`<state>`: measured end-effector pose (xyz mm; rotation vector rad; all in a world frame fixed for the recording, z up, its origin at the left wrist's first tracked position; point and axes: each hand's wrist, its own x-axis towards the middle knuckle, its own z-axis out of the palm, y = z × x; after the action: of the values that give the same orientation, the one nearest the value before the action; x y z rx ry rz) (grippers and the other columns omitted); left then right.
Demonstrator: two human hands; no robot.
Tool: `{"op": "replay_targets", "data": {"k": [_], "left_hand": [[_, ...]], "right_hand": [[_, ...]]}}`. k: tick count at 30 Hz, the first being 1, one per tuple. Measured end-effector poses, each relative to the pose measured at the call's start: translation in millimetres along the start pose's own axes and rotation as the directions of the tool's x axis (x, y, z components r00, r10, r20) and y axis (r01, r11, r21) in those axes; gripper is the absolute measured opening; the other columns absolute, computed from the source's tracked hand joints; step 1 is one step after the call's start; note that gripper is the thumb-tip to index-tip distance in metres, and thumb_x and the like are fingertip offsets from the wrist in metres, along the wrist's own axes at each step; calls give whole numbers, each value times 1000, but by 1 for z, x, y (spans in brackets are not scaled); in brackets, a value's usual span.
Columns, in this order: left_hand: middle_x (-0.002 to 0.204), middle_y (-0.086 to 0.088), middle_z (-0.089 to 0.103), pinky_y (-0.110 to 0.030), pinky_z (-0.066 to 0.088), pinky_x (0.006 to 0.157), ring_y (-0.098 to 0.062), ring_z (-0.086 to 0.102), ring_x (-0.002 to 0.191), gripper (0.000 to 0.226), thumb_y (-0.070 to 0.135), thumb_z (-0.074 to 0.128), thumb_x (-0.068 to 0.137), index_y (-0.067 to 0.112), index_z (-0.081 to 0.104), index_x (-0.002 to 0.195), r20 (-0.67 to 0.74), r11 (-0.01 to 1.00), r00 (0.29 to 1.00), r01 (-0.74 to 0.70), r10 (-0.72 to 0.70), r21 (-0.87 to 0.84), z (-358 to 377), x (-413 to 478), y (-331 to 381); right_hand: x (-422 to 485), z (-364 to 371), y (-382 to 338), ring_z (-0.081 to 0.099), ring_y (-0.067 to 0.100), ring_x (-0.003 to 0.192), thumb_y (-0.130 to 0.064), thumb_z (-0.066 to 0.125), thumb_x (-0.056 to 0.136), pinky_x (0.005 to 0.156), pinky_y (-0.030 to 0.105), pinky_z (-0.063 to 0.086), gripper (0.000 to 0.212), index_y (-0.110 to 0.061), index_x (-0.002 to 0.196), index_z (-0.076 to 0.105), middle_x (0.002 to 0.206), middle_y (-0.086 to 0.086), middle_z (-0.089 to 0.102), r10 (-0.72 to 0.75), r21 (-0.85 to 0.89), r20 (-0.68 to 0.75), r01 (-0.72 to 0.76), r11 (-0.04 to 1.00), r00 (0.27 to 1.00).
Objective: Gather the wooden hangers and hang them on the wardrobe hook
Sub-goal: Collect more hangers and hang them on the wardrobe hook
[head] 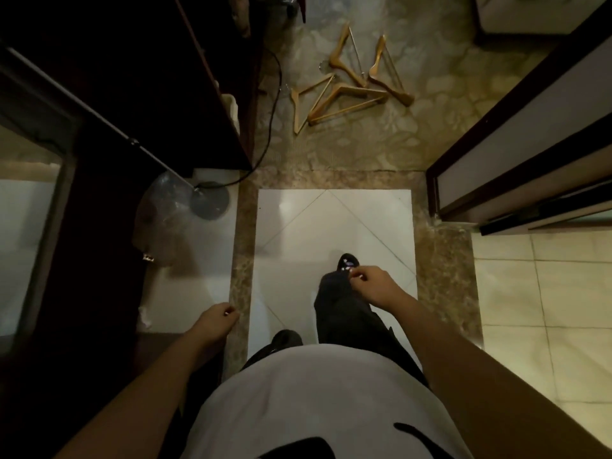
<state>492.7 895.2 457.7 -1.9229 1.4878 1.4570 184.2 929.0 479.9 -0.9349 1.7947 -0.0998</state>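
Wooden hangers (347, 84) lie tangled on the floor (364, 154), well ahead of both hands and out of reach. The left hand (215, 321) and right hand (371, 286) hang loosely curled and, in dim light, seem empty, probably free for gathering the pile.

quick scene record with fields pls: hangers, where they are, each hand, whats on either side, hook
hangers: about four wooden hangers, loosely overlapping
location: on the patterned marble floor, ahead of the person, none picked up
left hand: fingers loosely curled, holds nothing
right hand: fingers loosely curled, holds nothing, above the forward foot
left side: dark wooden furniture, round grey stand base
right side: dark-framed door
wardrobe hook: not in view
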Motion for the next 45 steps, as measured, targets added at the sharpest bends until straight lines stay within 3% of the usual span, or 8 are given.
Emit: {"op": "replay_targets", "data": {"k": [8,13,15,20,28,36,39,45], "left_hand": [[104,-14,62,-32,45,84,-23,56,90,25,21,46,95,5,61,107,102,982,985,-148,137,115,8,57,194],[106,-10,62,-36,47,91,-26,60,99,27,24,44,96,10,59,114,134,963,955,-268,266,0,2,86,316],[109,-12,62,-38,46,93,-27,60,101,28,25,44,96,11,58,116,137,962,953,-274,270,10,-10,102,344],[109,-15,61,-41,46,95,-30,58,104,24,21,45,96,8,59,110,106,969,965,-244,241,23,-52,144,375],[97,-21,61,-42,48,87,-30,58,88,13,13,47,95,4,56,96,53,1000,998,20,-19,-17,-155,222,367],[89,-19,57,-39,46,81,-26,55,84,14,10,45,96,3,55,88,18,999,1000,-15,16,-33,-237,285,451],[94,-23,60,-41,48,82,-30,59,87,21,15,44,97,0,59,102,30,998,998,-55,56,-27,-250,314,501],[109,-24,62,-37,45,85,-36,59,104,31,19,44,97,-2,58,115,63,995,993,-102,102,-2,-247,364,623]], "right_hand": [[55,-140,68,63,34,92,-12,49,91,87,48,52,22,-3,104,65,98,18,66,179,82,-42,-175,981,983],[76,-211,78,55,23,72,-6,44,94,63,29,45,26,7,111,59,101,27,62,267,124,-44,-260,957,963],[93,-232,76,55,23,74,-7,44,94,67,30,46,27,7,110,60,96,21,62,276,126,-37,-270,955,960],[152,-279,34,57,25,79,-8,44,93,74,37,49,24,2,105,62,90,16,61,225,121,-44,-219,968,973],[269,-339,-109,63,34,94,-18,44,94,88,43,50,29,-2,111,62,97,17,66,59,45,37,-60,997,998],[359,-411,-220,57,26,92,-14,43,96,89,43,47,28,-3,116,60,95,11,59,-104,92,47,99,991,993],[386,-442,-222,56,25,99,-15,43,96,94,41,46,30,-6,120,58,99,5,57,-71,111,42,66,992,997],[449,-525,-198,51,15,65,-11,41,97,70,30,44,22,-9,86,60,74,5,55,39,90,62,-44,995,997]]}}
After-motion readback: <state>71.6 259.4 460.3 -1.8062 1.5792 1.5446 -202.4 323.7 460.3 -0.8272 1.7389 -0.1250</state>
